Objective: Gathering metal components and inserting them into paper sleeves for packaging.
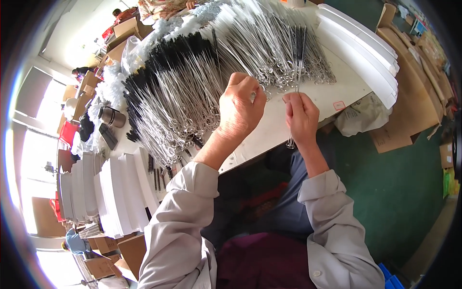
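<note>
Wire-stemmed brushes (202, 82) are lying fanned across the white table (279, 125), loop ends toward the person for easy picking, while the right hand (302, 118) is pinching a few black-tipped brushes (299, 58) upright and the left hand (239, 108), fingers curled, is reaching into the loops; no containers are holding them.

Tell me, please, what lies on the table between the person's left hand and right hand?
In the head view, only bare white table shows between the left hand and the right hand; the pile of wire brushes lies just beyond.
</note>
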### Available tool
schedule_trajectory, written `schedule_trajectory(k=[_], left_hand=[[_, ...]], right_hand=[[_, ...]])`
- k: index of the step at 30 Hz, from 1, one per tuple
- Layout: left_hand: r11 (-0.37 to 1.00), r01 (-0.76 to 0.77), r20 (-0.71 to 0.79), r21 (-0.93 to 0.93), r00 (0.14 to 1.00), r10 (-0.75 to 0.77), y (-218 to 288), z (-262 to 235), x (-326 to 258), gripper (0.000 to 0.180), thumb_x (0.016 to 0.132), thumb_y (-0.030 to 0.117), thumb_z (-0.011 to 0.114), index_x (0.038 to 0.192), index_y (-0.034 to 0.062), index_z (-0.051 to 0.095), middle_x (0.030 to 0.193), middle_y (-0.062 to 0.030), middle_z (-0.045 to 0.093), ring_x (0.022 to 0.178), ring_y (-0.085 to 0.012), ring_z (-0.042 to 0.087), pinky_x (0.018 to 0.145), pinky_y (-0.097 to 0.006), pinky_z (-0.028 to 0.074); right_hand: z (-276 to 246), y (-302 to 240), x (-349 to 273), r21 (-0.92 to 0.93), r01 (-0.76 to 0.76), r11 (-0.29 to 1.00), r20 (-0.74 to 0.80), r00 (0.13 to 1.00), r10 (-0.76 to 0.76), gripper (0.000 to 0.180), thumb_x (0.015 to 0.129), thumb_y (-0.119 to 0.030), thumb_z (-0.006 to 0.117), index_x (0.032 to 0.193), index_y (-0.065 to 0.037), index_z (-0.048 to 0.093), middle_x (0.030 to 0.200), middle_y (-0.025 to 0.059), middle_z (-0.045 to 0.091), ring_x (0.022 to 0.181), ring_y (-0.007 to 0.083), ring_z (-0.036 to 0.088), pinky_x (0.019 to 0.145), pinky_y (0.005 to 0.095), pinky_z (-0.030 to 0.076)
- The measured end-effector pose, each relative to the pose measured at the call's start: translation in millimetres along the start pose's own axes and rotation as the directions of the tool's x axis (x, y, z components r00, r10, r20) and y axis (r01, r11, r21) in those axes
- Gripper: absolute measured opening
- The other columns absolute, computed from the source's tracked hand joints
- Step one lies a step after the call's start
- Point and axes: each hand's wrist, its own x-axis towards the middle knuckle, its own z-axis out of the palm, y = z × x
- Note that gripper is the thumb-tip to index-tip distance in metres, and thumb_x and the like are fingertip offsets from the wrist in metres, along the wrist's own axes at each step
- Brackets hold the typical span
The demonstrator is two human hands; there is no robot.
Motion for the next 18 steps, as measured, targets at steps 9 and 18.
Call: schedule_trajectory(k=[9, 18], left_hand=[[0.99, 0.021, -0.063, -0.141, 0.998, -0.03, 31.0, -38.8, 38.7, 0.003, 0.087, 0.001, 0.07, 0.088, 0.0014, 0.067, 0.104, -0.0128, 0.069, 0.086, -0.0235, 0.072, 0.069, -0.032, 0.063], [0.878, 0.11, -0.064, -0.466, 0.985, -0.157, 38.9, -90.4, 63.7, 0.011, 0.095, 0.005, 0.068, 0.094, -0.0057, 0.067, 0.11, -0.0177, 0.074, 0.089, -0.0164, 0.074, 0.079, -0.031, 0.061]], right_hand=[[62.3, -2.9, 75.6, 0.359, -0.28, 0.89, 0.187, 0.956, 0.225, 0.029, 0.108, -0.019, 0.052, 0.101, 0.006, 0.063, 0.105, 0.02, 0.07, 0.089, 0.0306, 0.074, 0.083, 0.0418, 0.064], [85.6, 28.7, 96.6, 0.3, -0.255, 0.919, 0.147, 0.965, 0.219, 0.029, 0.105, -0.021, 0.057, 0.104, 0.006, 0.068, 0.107, 0.018, 0.07, 0.102, 0.027, 0.069, 0.096, 0.0444, 0.058]])
